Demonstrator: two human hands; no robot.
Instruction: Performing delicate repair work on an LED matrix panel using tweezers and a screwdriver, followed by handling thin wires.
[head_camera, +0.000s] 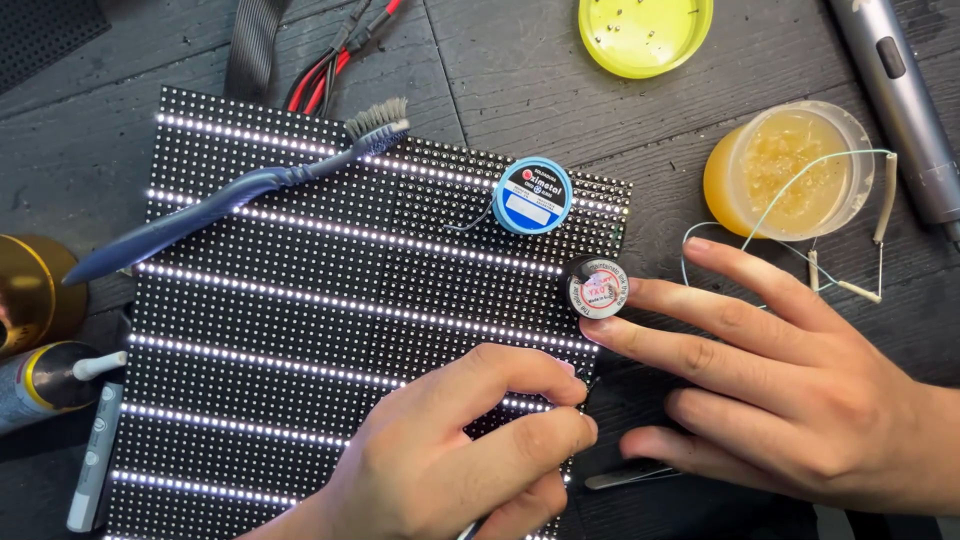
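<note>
The LED panel (330, 300), a matte black dotted grid crossed by lit white rows, is lying under our left hand (450, 450), whose fingers are pinching something too hidden to name. Our right hand (780, 380) is spreading wide, fingertips touching a small round spool (597, 287); we judge a nudge could roll it onto the pixels.

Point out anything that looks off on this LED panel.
The LED panel lights only in scattered horizontal rows; the bands between them are dark. A worn toothbrush with splayed bristles and a blue solder-wick spool lie loose on it. Nothing looks spilled.
</note>
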